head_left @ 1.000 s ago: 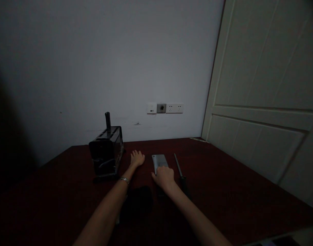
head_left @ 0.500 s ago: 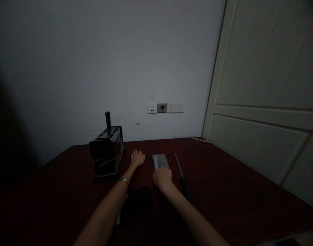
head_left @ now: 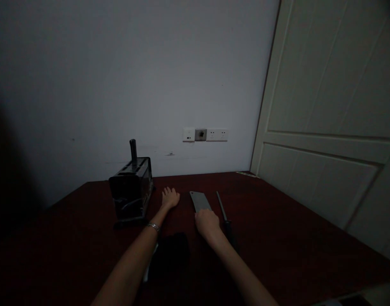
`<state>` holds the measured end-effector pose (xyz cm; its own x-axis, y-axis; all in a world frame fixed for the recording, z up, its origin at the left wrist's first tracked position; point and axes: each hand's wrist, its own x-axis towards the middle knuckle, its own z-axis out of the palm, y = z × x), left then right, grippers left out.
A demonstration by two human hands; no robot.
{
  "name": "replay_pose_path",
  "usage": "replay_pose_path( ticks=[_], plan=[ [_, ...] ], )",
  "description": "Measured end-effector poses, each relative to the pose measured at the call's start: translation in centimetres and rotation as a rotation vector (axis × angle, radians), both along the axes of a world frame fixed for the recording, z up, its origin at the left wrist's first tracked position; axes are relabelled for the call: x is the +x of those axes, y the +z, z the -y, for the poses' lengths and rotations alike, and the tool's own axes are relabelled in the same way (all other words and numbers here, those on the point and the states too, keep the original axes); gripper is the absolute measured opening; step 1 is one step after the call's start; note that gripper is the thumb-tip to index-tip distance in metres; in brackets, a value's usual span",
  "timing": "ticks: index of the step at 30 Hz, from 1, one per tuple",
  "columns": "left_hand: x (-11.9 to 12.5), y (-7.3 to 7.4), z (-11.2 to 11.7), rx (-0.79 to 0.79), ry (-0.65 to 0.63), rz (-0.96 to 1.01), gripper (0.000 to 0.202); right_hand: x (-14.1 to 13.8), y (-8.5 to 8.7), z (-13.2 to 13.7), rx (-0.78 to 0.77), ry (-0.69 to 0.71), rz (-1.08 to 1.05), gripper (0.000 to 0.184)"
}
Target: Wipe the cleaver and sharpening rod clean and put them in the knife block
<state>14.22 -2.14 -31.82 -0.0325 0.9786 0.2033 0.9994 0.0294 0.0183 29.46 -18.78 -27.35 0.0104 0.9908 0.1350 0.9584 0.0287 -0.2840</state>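
My right hand [head_left: 207, 222] is closed around a cleaver [head_left: 200, 201]; the handle is hidden in the fist. The broad grey blade points away from me, tilted to the left, with a small hole at its far corner. Flat on the dark red table [head_left: 277, 221], my left hand [head_left: 170, 197] lies with fingers spread, holding nothing. Just right of the cleaver is a sharpening steel [head_left: 222, 207] with a black handle, partly behind my right wrist. A black knife block [head_left: 127, 193] stands left of my left hand, one black handle [head_left: 133, 151] sticking up from it.
A dark cloth-like thing [head_left: 171, 255] with a pale edge lies near my left forearm; its kind is hard to make out. Behind the table is a wall with sockets [head_left: 217, 135]. A pale panelled door [head_left: 316, 170] borders the right side.
My right hand has shifted slightly right and towards me, and the cleaver's blade has turned so it slants more to the left. My left hand stays in place.
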Motion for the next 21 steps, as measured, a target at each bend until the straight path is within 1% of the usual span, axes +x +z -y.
replay_pose_path(
  ticks=[5,9,13,16,18,21],
  plan=[
    [0.0,0.0,0.1,0.001,-0.002,-0.005,0.055,1.7,0.2,0.8,0.0,-0.012,-0.12,0.037],
    [-0.1,0.0,0.1,0.008,-0.01,-0.013,0.054,3.0,0.4,0.9,0.015,-0.004,-0.274,0.039],
    [0.0,0.2,0.3,0.009,-0.012,-0.021,0.054,3.6,0.3,0.0,-0.014,0.001,-0.509,0.043],
    [0.1,0.4,0.6,0.009,-0.011,-0.028,0.054,3.6,0.3,-1.0,-0.044,0.001,-0.707,0.04],
    [0.1,0.5,0.7,0.011,-0.011,-0.033,0.054,3.4,0.5,-1.6,-0.066,0.013,-0.843,0.04],
    [0.2,0.5,0.8,0.013,-0.01,-0.037,0.053,3.4,1.4,-2.3,-0.107,0.039,-1.036,0.039]
  ],
)
